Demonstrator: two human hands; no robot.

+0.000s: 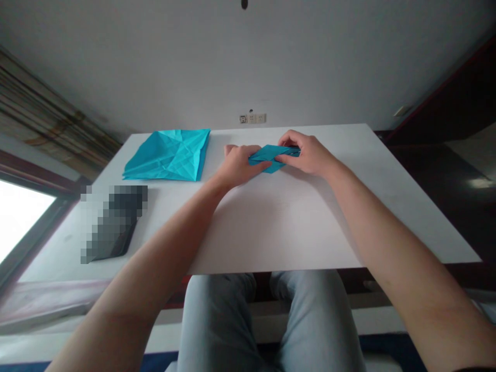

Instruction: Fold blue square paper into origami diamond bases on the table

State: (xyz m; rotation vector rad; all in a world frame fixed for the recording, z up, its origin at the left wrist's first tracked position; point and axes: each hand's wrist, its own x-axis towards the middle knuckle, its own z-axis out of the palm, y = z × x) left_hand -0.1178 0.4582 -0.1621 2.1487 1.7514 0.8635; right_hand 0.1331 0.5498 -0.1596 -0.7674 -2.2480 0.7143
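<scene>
Between my two hands is a small folded piece of blue origami paper (pixel 268 153), held just above the white table. My left hand (pixel 238 166) grips its left end, with the thumb lying along the near side. On the right end, my right hand (pixel 306 152) pinches the paper between thumb and curled fingers. The folded piece has pointed corners and layered flaps; its ends are partly covered by my fingers. A larger creased blue paper sheet (pixel 170 155) lies to the left of my left hand, apart from it.
A dark flat object (pixel 120 222), blurred by pixel blocks, lies on the left of the white table (pixel 287 232). Behind the table stands a wall with sockets (pixel 252 118). A curtain (pixel 46 103) and a window are at the left. My legs are below the near edge.
</scene>
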